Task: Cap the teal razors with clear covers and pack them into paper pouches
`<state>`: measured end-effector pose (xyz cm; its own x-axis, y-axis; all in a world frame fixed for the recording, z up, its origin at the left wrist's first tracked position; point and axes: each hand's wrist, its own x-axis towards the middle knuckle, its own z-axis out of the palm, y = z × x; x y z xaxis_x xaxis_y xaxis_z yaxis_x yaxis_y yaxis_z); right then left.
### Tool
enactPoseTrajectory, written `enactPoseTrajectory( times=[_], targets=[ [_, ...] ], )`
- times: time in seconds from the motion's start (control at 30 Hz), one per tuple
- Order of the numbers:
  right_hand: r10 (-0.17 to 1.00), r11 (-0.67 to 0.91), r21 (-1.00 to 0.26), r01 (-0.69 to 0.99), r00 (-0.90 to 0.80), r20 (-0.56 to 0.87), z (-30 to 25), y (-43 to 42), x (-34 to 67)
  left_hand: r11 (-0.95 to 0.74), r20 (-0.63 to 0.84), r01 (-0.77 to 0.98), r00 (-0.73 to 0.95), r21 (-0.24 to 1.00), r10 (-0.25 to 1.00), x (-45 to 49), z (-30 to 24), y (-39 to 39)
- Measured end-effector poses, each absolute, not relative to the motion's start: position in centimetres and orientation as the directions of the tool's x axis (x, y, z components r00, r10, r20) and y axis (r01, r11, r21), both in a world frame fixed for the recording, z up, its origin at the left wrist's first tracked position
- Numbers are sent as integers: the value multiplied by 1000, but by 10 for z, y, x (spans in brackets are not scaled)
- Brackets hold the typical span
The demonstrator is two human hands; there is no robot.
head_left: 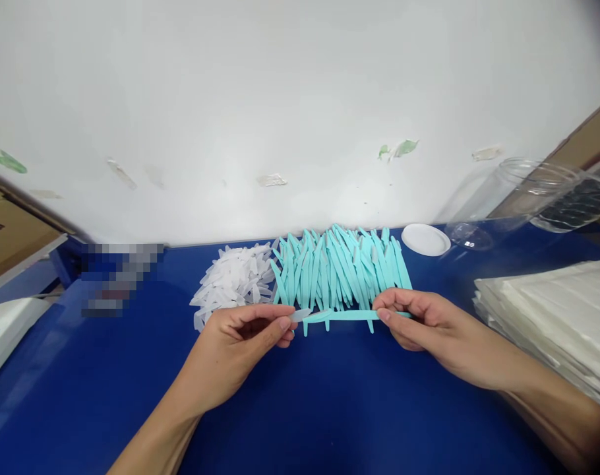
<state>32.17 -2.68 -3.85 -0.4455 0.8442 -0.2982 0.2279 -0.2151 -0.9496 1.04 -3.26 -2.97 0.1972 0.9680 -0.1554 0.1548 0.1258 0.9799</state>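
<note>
My left hand point(260, 336) pinches a small translucent blade cap point(300, 316) between thumb and fingertips. My right hand point(419, 323) is closed on the handle of a teal eyebrow razor point(352, 315), held level with its blade end pointing left. Cap and blade end meet or nearly meet; whether they touch I cannot tell. Just behind, a pile of teal eyebrow razors point(330, 267) lies on the blue table, handles mostly towards me. A heap of loose translucent caps point(235, 277) is to its left, beyond my left hand.
A white round lid point(426, 239) lies behind the razors at the right. Near it stands a clear plastic jar point(508, 198). Stacked whitish plastic packets point(562, 310) lie by my right forearm. At far left are a white device point(13, 330) and a cardboard box point(18, 231).
</note>
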Motion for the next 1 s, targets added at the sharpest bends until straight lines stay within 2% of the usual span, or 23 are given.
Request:
enactPoseTrajectory(
  times=[0.3,0.57,0.67,0.77,0.83,0.93,1.0],
  targets=[
    [846,-194,-940,280,-438,-305,-34,-28,322,126,-167,192,214,973,962,13,-28,-36],
    [828,-174,-930,325,-463,-317,-38,-30,315,161,-194,156,228,975,954,32,-31,-42],
    [801,-128,-903,409,-494,-338,-33,-32,316,154,-243,281,316,947,917,27,-24,-44],
    [739,65,-846,528,-596,-315,-23,-37,317,128,-415,523,481,843,772,21,-14,-49],
    [697,199,-797,570,-654,-294,-18,-41,316,46,-476,637,524,770,706,20,-10,-53],
    [696,277,-727,628,-653,-299,-16,-48,311,-123,-419,703,545,700,726,23,-9,-55],
    [716,287,-696,658,-630,-300,-19,-50,308,-170,-397,718,547,675,737,25,-10,-55]
  ],
)
